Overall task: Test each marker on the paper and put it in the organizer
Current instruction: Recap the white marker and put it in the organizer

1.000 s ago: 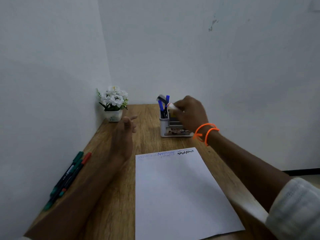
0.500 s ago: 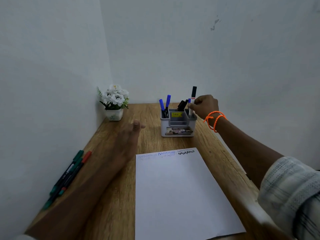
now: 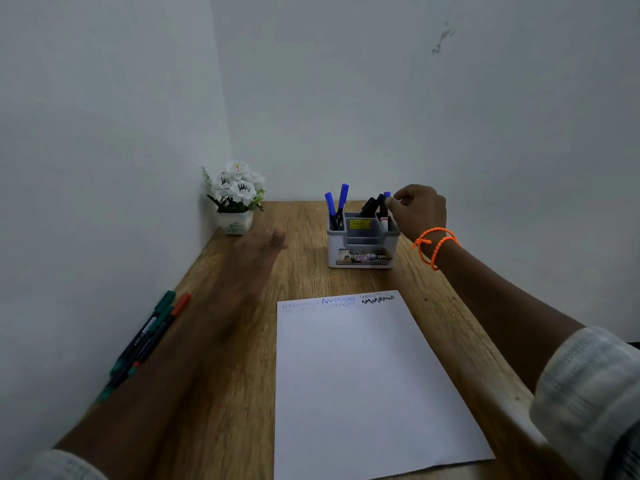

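A grey-white organizer [image 3: 360, 259] stands at the back of the wooden table. Two blue markers [image 3: 336, 206] stand in its left slot, and dark markers lean in the right slot. My right hand [image 3: 419, 213], with orange bands on the wrist, pinches the top of a black-capped marker [image 3: 382, 211] sunk into that right slot. My left hand [image 3: 263, 244] hovers open and blurred over the table, left of the organizer. The white paper [image 3: 363, 382] lies in front of me with blue and black scribbles along its top edge. Several green and red markers [image 3: 149, 337] lie by the left wall.
A small white pot of white flowers [image 3: 237, 199] sits in the back left corner. Walls close the table on the left and at the back. The table's right edge runs under my right forearm.
My right hand moved to the organizer's right side and lowered the black marker into the right slot. My left hand turned flatter and drifted slightly forward.
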